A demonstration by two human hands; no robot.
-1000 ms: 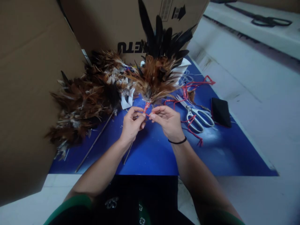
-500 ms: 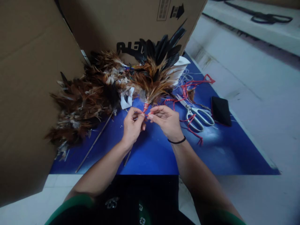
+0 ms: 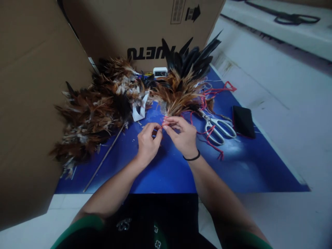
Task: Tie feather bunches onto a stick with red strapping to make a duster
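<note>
A fan-shaped bundle of brown and black feathers (image 3: 181, 86) points away from me, its narrow base wrapped in red cord (image 3: 165, 118). At that base my left hand (image 3: 150, 141) pinches the red cord between thumb and fingertips. My right hand (image 3: 183, 135), with a black band (image 3: 192, 157) at the wrist, also pinches cord there, almost touching the left fingertips. Fingers partly hide the wrapped part. To the right of my right hand lie silver scissors (image 3: 219, 128) with loose red cord across their handles.
More brown feathers (image 3: 90, 114) are heaped on the left of the blue table (image 3: 166, 176), near a thin stick (image 3: 103, 160) and a white paper strip (image 3: 140, 110). A black phone (image 3: 243, 121) lies at right. Cardboard (image 3: 109, 31) stands behind and at left. A small white device (image 3: 160, 72) sits at the back.
The feather bundle has tilted and shifted to the right, uncovering the white device behind it. A stick end below my left hand is out of sight now. Both hands still pinch the cord.
</note>
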